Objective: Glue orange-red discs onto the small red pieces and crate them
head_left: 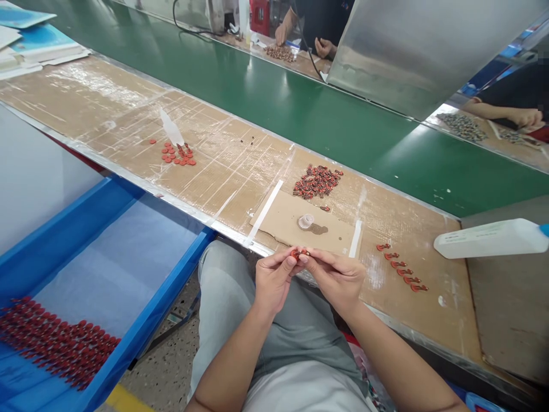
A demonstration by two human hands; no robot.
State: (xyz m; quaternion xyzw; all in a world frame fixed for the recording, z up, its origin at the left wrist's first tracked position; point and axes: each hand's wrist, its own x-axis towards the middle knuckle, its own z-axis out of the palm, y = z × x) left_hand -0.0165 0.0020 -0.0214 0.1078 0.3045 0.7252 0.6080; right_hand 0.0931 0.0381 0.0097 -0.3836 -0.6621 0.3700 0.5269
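Near the bench's front edge, my left hand (pixel 273 281) pinches a small red disc-like piece (pixel 295 254) between thumb and fingertips. My right hand (pixel 337 277) meets it there, its thumb and fingers closed on a small dark-and-red part (pixel 303 253); the fingertips partly hide where the two touch. Just beyond my hands, a small clear cup (pixel 306 221) stands on a taped cardboard sheet (pixel 278 216). Behind it lies a heap of small red-and-black parts (pixel 317 182), with one loose part (pixel 325 209) in front. Joined red pieces (pixel 403 269) form a row at the right.
Red discs (pixel 178 155) lie around a white-tipped bottle (pixel 171 127) on the left. A blue tray (pixel 171 257) at lower left holds many red pieces (pixel 60 337). A white bottle (pixel 491 237) lies at right. Beyond the green belt (pixel 266 97), other people's hands (pixel 283 33) handle small parts.
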